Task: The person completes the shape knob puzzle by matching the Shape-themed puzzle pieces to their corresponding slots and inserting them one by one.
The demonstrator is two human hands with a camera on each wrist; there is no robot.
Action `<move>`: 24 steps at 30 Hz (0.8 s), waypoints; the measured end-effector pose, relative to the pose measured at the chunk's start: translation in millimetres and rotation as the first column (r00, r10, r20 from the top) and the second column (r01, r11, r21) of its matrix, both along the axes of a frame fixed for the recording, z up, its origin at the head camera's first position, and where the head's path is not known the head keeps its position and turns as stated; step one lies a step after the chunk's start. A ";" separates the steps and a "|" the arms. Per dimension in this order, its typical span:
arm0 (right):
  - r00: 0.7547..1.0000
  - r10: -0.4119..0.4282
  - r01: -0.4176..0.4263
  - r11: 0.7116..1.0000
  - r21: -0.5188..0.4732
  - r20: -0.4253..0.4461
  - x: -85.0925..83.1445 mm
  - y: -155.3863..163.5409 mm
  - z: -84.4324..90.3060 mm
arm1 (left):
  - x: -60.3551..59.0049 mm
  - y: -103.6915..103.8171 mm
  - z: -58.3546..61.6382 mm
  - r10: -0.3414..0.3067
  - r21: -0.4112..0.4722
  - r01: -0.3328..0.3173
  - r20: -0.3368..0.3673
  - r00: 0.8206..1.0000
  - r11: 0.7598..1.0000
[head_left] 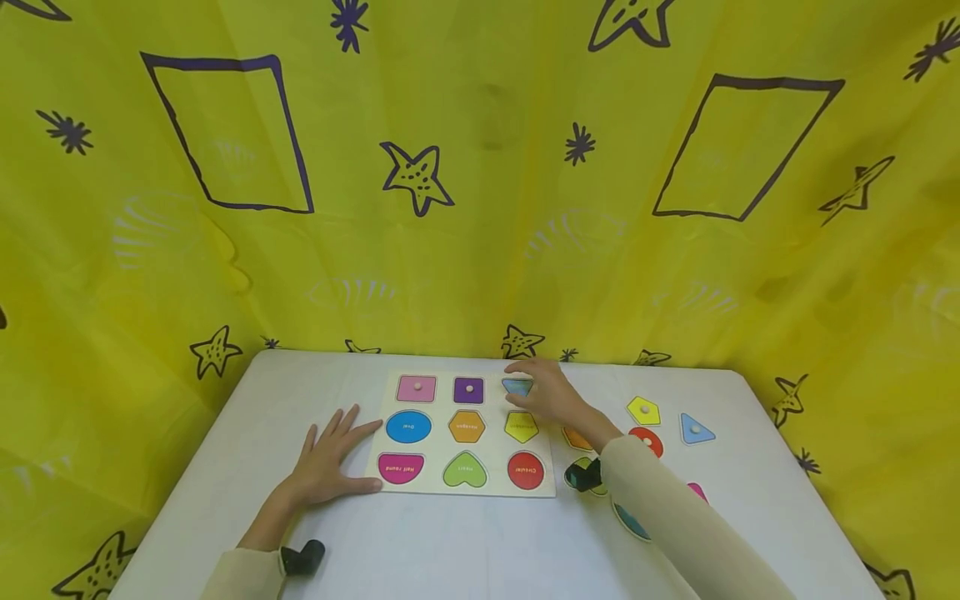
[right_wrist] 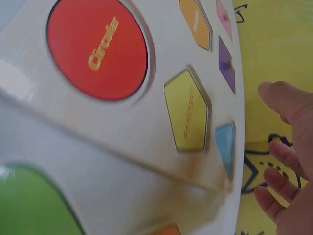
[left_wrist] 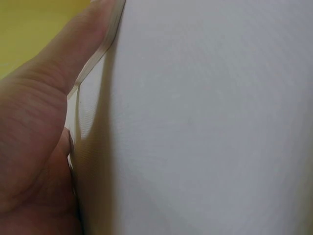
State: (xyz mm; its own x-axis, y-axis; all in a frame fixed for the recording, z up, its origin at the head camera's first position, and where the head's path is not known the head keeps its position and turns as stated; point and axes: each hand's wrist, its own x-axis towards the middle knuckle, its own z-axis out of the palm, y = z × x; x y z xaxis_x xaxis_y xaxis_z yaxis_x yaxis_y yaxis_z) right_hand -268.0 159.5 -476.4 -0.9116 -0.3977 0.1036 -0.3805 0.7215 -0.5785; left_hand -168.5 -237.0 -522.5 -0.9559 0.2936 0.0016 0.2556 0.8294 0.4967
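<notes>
Puzzle board (head_left: 480,487) lies flat mid-table, long axis left-right, 9 recesses in 3 rows. My left hand (head_left: 330,458) rests flat, fingers spread and relaxed, against its left edge. My right hand (head_left: 543,392) hovers over the blue recess (head_left: 516,386) at the far-right corner, fingers loose, nothing held; it is the nearer hand there. Loose pieces sit right of the board: yellow pentagon (head_left: 643,410), blue triangle (head_left: 696,428). Bare table (head_left: 450,550) lies toward me.

"Circle" on red recess (right_wrist: 97,49) (gold lettering)
</notes>
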 end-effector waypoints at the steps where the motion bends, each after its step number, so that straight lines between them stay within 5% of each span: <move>1: 1.000 -0.001 0.001 1.000 -0.003 -0.008 1.3 5.7 1.5 | -0.1 0.1 -0.6 -0.002 0.004 0.002 -0.002 1.000 1.000; 24: 0.980 -0.099 0.095 0.995 -0.031 -0.171 27.7 125.5 14.2 | -2.2 -0.6 -5.6 0.004 0.009 -0.004 0.015 1.000 1.000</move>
